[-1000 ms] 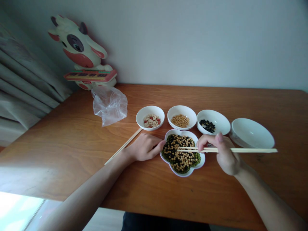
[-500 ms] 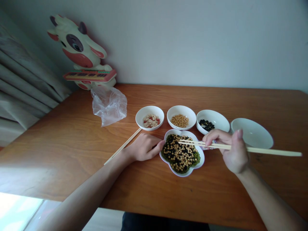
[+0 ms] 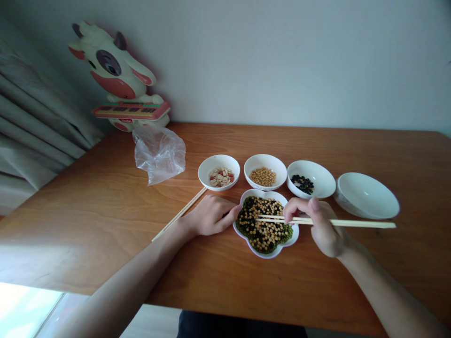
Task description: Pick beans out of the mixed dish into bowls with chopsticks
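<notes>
My left hand (image 3: 211, 216) rests on the wooden table, loosely curled and holding nothing, its fingertips by the rim of a white flower-shaped dish (image 3: 252, 245). That dish carries a mix of soybeans, black beans and green mung beans (image 3: 262, 237). My right hand (image 3: 320, 226) is shut on a pair of bamboo chopsticks (image 3: 352, 224), whose tips sit over the beans. A loose chopstick pair (image 3: 179, 214) lies beside my left hand. Behind stand white bowls of pale seeds with red bits (image 3: 218, 162), soybeans (image 3: 264, 162) and black beans (image 3: 317, 176).
A wider white bowl (image 3: 366, 195) sits at the right, looking tilted. A crumpled plastic bag (image 3: 158, 157) and a cow-shaped toy with a keyboard (image 3: 116, 75) stand at the far left corner. A grey curtain (image 3: 35, 108) hangs to the left.
My right hand has moved left from the dish's right side, bringing the chopstick tips over the beans. My left hand has stayed put.
</notes>
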The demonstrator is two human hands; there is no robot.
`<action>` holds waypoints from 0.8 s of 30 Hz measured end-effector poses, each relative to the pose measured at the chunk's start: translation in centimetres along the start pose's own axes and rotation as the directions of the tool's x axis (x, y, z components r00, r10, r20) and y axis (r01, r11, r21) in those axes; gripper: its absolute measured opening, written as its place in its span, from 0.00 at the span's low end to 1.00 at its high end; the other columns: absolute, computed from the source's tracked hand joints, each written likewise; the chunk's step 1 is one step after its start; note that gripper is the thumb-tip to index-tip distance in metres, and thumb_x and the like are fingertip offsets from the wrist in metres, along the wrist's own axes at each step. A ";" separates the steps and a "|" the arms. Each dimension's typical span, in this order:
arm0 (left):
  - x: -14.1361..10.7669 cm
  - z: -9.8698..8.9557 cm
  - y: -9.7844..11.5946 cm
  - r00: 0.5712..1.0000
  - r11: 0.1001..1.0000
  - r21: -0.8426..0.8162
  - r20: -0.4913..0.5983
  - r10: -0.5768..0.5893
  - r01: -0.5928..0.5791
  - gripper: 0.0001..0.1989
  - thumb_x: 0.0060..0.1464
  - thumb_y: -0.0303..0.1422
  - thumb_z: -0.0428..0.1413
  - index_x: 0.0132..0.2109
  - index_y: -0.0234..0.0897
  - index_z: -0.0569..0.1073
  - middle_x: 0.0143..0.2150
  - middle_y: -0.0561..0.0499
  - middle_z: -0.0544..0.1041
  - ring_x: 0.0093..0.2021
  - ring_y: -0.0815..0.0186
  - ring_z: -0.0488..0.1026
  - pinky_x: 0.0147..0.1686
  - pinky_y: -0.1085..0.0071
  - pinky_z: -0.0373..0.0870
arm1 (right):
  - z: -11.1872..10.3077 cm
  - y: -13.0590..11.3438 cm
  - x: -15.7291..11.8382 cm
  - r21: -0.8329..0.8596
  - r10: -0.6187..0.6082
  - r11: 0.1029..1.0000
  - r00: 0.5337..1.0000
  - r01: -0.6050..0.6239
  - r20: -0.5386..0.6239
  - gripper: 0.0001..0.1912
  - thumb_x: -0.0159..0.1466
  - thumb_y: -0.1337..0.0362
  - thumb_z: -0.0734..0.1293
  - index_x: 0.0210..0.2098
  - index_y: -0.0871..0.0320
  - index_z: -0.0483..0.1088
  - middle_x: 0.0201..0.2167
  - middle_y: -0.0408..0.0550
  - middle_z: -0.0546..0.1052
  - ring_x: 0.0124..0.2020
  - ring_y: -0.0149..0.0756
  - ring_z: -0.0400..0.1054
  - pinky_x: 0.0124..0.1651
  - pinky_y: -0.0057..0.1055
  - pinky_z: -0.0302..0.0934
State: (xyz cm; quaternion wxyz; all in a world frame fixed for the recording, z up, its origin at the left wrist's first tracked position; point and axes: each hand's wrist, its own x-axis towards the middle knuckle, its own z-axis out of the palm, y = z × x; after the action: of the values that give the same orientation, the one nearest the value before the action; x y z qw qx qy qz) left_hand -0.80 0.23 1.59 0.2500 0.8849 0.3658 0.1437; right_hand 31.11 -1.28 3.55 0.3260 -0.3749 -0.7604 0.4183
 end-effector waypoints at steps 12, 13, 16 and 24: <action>0.0 0.0 -0.1 1.000 1.000 0.008 0.004 0.013 -0.013 0.25 0.77 0.39 0.40 0.30 0.36 0.66 0.30 0.49 0.75 0.28 0.68 0.66 0.34 0.69 0.61 | -0.1 0.1 -0.2 0.057 -0.080 0.994 0.987 0.089 -0.139 0.40 0.78 0.42 0.45 0.30 0.53 0.78 0.29 0.49 0.80 0.36 0.44 0.75 0.43 0.41 0.65; 0.0 0.0 0.0 1.000 1.000 0.009 0.004 0.011 -0.011 0.25 0.77 0.39 0.40 0.30 0.36 0.66 0.30 0.49 0.75 0.28 0.68 0.67 0.34 0.69 0.61 | -0.2 0.1 -0.3 0.086 -0.099 0.989 0.976 0.118 -0.196 0.40 0.78 0.41 0.45 0.30 0.53 0.79 0.29 0.50 0.80 0.35 0.44 0.75 0.43 0.41 0.66; 0.0 -0.1 0.0 1.000 1.000 0.011 0.005 0.013 -0.013 0.25 0.77 0.39 0.40 0.30 0.37 0.66 0.30 0.49 0.76 0.28 0.68 0.67 0.34 0.69 0.61 | -0.5 0.0 -0.2 0.172 -0.141 0.956 0.889 0.236 -0.436 0.40 0.76 0.38 0.49 0.28 0.52 0.81 0.28 0.52 0.80 0.35 0.47 0.75 0.41 0.43 0.67; 0.0 -0.1 0.1 1.000 1.000 -0.009 -0.002 0.030 -0.030 0.25 0.77 0.39 0.40 0.31 0.37 0.66 0.29 0.50 0.74 0.27 0.68 0.65 0.33 0.69 0.60 | -0.5 1.6 2.3 0.116 -0.073 0.976 0.778 0.185 -0.624 0.39 0.74 0.35 0.50 0.29 0.52 0.80 0.30 0.54 0.79 0.35 0.52 0.75 0.40 0.47 0.67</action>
State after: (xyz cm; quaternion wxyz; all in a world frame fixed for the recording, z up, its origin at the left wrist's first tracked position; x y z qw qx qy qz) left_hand -0.81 0.24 1.71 0.2516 0.8889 0.3523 0.1500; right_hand 30.81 1.43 2.79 0.6148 -0.4082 -0.5977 0.3134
